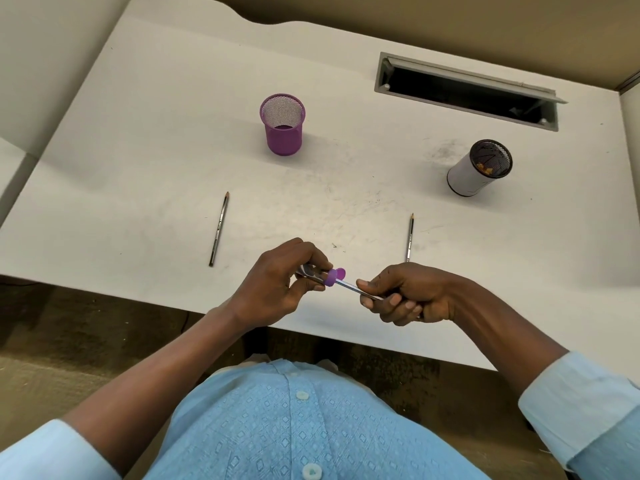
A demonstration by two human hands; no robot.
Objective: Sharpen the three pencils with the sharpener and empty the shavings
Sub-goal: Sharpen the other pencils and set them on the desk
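One pencil (350,286) is in work: its tip end sits inside the purple sharpener (334,276), both held just above the near edge of the desk (138,168). The left hand (277,284) grips the sharpener, fingers curled round its clear body. The right hand (405,297) grips the pencil shaft in a closed fist, and most of the shaft is hidden there.

Two more pencils lie flat on the desk, well apart. The left pencil (219,229) lies beyond the left hand, and the right pencil (410,237) just beyond the right hand. Both tips point away from the person; they are too small to tell whether sharpened.

Farther out, a purple mesh cup (283,124) stands upright at mid-desk. A dark mesh cup (479,168) with a pale sleeve stands to the far right, with brown flecks inside, probably shavings. A cable slot (467,91) runs along the back.

Step in hand, by my reading: sharpening. I cannot tell which of the three pencils this is.

The next move calls for turning the pencil against the sharpener with steady push along its axis. The two should be kept in line so the lead does not snap. Then withdraw and check the point. Emptying looks to come later, and the dark cup seems the likely place.
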